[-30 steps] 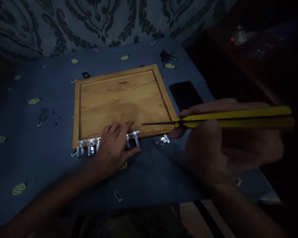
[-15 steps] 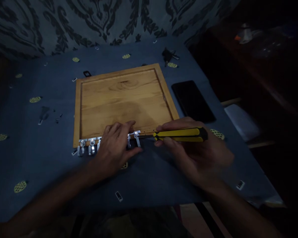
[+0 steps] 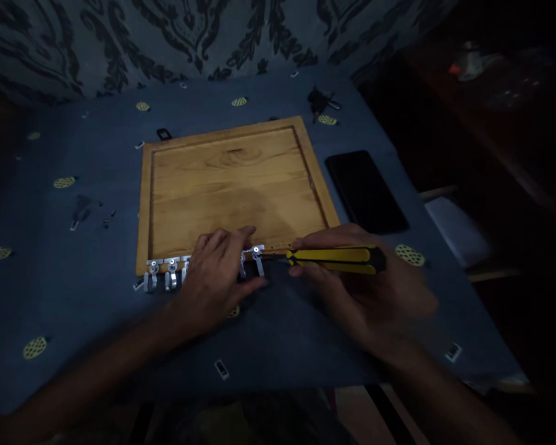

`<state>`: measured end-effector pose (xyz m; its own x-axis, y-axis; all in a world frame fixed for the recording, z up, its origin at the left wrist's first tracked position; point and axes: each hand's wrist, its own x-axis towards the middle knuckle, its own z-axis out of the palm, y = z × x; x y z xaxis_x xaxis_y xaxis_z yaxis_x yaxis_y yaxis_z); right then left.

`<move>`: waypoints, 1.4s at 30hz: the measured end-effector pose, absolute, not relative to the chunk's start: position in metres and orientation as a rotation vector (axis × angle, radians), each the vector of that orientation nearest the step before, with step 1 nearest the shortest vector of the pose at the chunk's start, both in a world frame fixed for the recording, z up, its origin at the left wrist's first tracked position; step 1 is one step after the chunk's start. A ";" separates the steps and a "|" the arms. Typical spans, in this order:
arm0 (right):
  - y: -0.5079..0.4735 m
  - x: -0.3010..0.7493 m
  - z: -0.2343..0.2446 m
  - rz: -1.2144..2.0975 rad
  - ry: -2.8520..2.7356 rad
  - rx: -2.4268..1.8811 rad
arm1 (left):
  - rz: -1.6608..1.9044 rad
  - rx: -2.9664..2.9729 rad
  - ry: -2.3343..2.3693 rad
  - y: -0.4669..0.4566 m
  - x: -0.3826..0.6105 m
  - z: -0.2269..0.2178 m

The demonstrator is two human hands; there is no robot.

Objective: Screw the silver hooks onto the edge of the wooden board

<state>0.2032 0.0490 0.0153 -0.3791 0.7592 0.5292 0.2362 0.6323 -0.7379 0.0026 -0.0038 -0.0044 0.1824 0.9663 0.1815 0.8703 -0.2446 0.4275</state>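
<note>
A framed wooden board lies on the cloth-covered table. Several metal hooks line its near edge, some hidden under my left hand. That hand grips the near edge, fingers on top and thumb in front beside the rightmost hook. My right hand is closed around a yellow-and-black screwdriver, held nearly level. Its dark shaft points left along the board's edge, with the tip close to the rightmost hook; I cannot tell whether they touch. Small dark holes show in the edge near the shaft.
A black phone lies right of the board. Keys sit at the far right of the blue patterned cloth. Small screw-like bits lie at left, and a small black loop pokes out behind the board.
The view has shifted slightly. Both hands keep nearly the same place on the board, and the screwdriver's handle is tilted a little differently.
</note>
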 end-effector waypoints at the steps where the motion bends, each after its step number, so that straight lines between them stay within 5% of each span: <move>1: 0.049 0.202 0.015 0.711 -1.927 -0.782 | 0.616 2.231 1.772 -0.004 0.003 -0.005; 17: 0.052 0.189 0.027 0.530 -2.169 -0.764 | 0.630 2.215 1.765 -0.004 0.002 -0.005; 42: 0.049 0.190 0.032 0.461 -1.663 -0.789 | 0.568 2.220 1.801 -0.006 0.003 -0.001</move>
<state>0.1901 0.0495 0.0316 -0.0927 0.7113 0.6967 0.2512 0.6938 -0.6750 0.0026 -0.0059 -0.0008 0.1714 0.9731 0.1540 0.8854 -0.2207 0.4091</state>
